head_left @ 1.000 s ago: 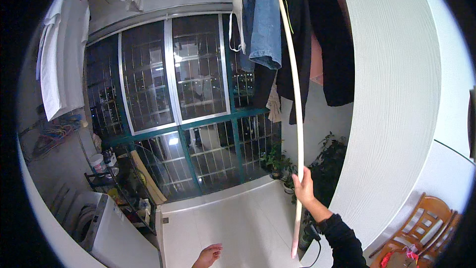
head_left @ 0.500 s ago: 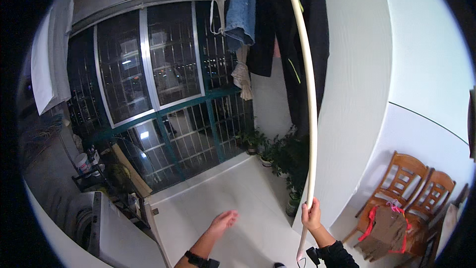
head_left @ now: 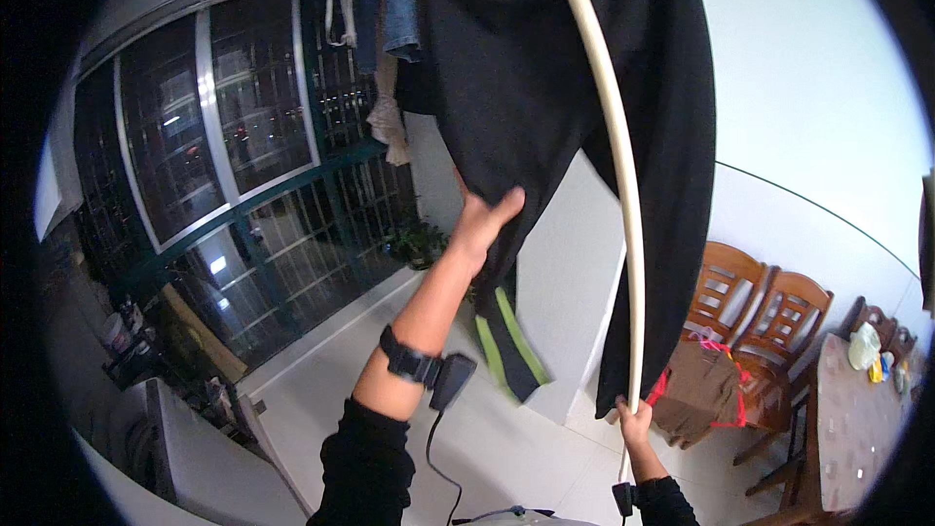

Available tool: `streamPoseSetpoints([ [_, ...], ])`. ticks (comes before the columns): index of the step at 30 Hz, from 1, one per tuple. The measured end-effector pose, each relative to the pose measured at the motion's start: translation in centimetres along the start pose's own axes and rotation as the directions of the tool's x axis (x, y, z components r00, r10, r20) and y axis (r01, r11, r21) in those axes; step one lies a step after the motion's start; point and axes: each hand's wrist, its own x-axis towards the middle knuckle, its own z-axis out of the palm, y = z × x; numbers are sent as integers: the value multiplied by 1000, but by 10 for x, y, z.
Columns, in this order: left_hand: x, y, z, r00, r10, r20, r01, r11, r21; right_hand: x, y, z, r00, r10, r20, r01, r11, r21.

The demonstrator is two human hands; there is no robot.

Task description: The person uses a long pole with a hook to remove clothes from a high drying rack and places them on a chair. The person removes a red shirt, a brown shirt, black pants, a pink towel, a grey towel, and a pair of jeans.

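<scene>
A pair of black trousers (head_left: 506, 68) with yellow-green trim hangs large in front of me. My left hand (head_left: 487, 219) is closed round one trouser leg, thumb in front and fingers mostly hidden by the cloth. Below it dangles the cuff with its green bands, slightly blurred. Lower right, my right hand (head_left: 635, 421) grips a long cream pole (head_left: 623, 166) near its bottom end. The pole rises past the front of the trousers and leaves the picture at the top. The other trouser leg (head_left: 667, 234) hangs behind the pole.
Jeans (head_left: 399, 0) and pale clothing hang left of the trousers. Behind stand barred windows (head_left: 253, 88) and a potted plant (head_left: 417, 242). A washing machine (head_left: 214, 448) is lower left. Wooden chairs (head_left: 791, 307) with a brown garment (head_left: 696, 394) and a table (head_left: 857, 419) stand right.
My left hand has risen from low over the floor to the trouser leg and taken hold. The trousers now appear nearer and larger. My right hand keeps its grip on the pole.
</scene>
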Motion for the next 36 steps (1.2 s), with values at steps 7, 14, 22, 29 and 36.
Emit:
streamPoseSetpoints([
  [7, 21, -4, 187, 998, 49, 39, -47, 997, -61, -37, 24, -140, 965, 248, 84, -223, 947, -231],
  [14, 6, -72, 311, 946, -49, 320, 269, 668, -694, -51, 40, -262, 960, 250, -128, -265, 957, -121],
  [22, -127, -226, 426, 353, -220, 909, 504, 864, 14, -84, 55, -348, 887, 344, -308, -340, 938, 69],
  [29, -255, -314, 435, -26, -451, 892, 827, 491, 272, -125, 71, -403, 731, 449, -514, -541, 841, -34],
  [36, -316, -359, 376, -180, -708, 683, 836, 256, 486, -160, 93, -414, 523, 768, -370, -824, 566, 7],
])
